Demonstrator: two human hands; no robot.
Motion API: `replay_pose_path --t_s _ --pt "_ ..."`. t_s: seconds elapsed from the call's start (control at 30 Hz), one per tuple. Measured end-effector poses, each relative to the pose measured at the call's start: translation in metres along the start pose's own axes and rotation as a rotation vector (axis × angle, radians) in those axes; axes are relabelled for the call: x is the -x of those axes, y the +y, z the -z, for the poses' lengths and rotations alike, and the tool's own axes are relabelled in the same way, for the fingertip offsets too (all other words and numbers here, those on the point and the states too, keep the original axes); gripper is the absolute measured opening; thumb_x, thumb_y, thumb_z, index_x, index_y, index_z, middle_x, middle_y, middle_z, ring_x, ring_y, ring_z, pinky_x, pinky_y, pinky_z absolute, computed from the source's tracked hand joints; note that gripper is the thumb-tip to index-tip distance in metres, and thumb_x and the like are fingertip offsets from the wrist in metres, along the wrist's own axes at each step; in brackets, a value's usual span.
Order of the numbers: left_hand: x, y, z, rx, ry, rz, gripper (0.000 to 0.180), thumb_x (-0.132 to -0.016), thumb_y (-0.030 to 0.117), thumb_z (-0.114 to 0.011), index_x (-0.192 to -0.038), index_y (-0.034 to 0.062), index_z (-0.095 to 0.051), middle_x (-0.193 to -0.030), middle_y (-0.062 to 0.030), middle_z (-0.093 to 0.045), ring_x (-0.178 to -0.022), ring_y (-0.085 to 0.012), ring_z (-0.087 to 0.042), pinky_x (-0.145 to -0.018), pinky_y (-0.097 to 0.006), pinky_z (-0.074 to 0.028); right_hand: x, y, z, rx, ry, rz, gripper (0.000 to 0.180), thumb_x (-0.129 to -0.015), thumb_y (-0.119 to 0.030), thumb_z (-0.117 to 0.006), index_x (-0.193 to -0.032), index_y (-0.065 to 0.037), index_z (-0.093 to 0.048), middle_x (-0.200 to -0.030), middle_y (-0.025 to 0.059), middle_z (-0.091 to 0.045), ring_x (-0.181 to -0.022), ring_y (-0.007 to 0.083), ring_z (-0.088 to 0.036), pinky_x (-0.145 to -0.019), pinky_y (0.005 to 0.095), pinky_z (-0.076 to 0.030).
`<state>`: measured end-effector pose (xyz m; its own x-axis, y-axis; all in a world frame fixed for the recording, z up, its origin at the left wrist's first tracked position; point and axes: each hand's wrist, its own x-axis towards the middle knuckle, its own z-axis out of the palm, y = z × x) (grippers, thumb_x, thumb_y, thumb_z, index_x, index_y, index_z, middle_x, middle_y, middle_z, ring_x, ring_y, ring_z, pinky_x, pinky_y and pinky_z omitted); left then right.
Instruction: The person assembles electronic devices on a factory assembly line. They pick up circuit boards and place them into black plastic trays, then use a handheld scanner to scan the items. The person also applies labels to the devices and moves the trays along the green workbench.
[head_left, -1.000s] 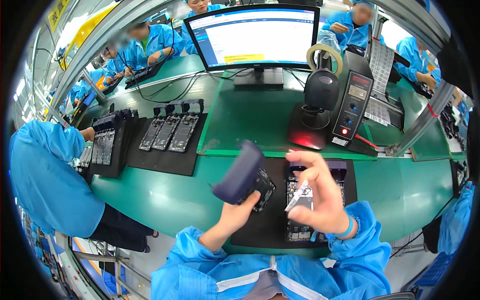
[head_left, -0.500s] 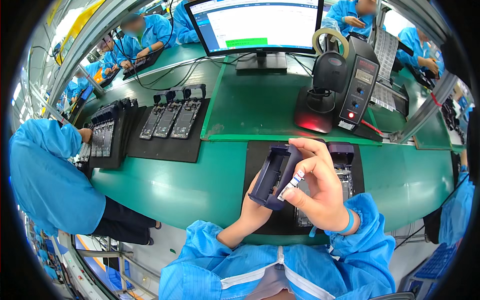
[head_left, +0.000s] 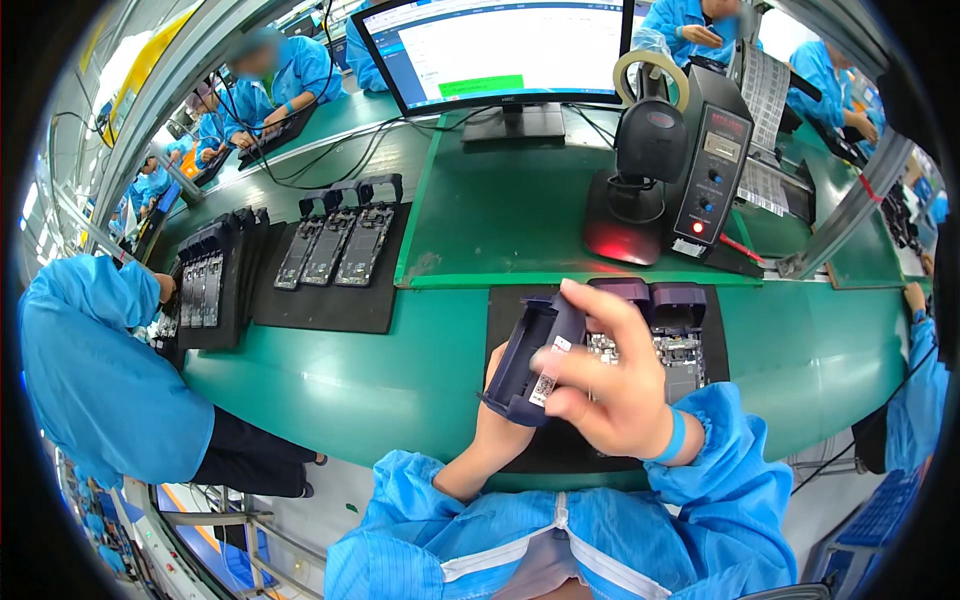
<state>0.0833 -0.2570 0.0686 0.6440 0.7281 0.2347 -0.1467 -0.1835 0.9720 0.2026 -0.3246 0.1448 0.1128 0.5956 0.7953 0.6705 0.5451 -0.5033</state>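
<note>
My left hand [head_left: 492, 425] is closed round a dark purple, hollow plastic housing [head_left: 512, 382], tilted above the bench. A small white printed label [head_left: 543, 388] lies along the housing's right side wall. My right hand [head_left: 625, 395] has its fingers spread; the index fingertip is by the housing's top corner and another finger is over the label. Just behind that hand, circuit boards [head_left: 684, 365] with upright dark frames [head_left: 680, 303] rest on a black mat [head_left: 714, 345]. The right hand covers part of these boards.
Beyond the mat stand a black scanner [head_left: 650, 145] on its base, a grey control box [head_left: 712, 170] and a monitor [head_left: 500, 60]. More boards [head_left: 340, 245] sit on a mat at left, beside stacked trays [head_left: 240, 285]. A person in blue [head_left: 115, 370] stands at left.
The label, pinched in my right fingers before, now lies against the housing's side. My right fingers have spread apart, and the housing has shifted slightly left.
</note>
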Motion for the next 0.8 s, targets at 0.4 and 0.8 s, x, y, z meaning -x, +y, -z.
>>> replay_pose_path --t_s 0.4,0.8 --pt "0.002 -0.006 0.014 -0.13 0.001 -0.025 0.039 -0.077 0.001 -0.055 -0.115 0.0 -0.044 -0.101 -0.0119 -0.054 -0.092 -0.0199 -0.055 -0.077 -0.029 -0.045 0.005 0.026 0.001 0.427 -0.167 -0.083 0.057 -0.084 -0.05 -0.036 -0.122 -0.008 -0.045 -0.128 0.0083 -0.043 -0.122 0.0428 -0.026 -0.094 0.0514 -0.021" --pt "0.002 -0.009 0.015 0.123 0.014 0.076 0.029 -0.078 0.002 -0.06 -0.106 0.004 -0.054 -0.099 -0.005 -0.058 -0.093 -0.0137 -0.055 -0.08 -0.027 -0.045 0.017 0.029 -0.01 0.094 -0.128 -0.151 0.046 -0.079 -0.024 -0.057 -0.115 0.003 -0.045 -0.105 0.0188 -0.054 -0.096 0.0342 -0.052 -0.083 0.039 -0.039"
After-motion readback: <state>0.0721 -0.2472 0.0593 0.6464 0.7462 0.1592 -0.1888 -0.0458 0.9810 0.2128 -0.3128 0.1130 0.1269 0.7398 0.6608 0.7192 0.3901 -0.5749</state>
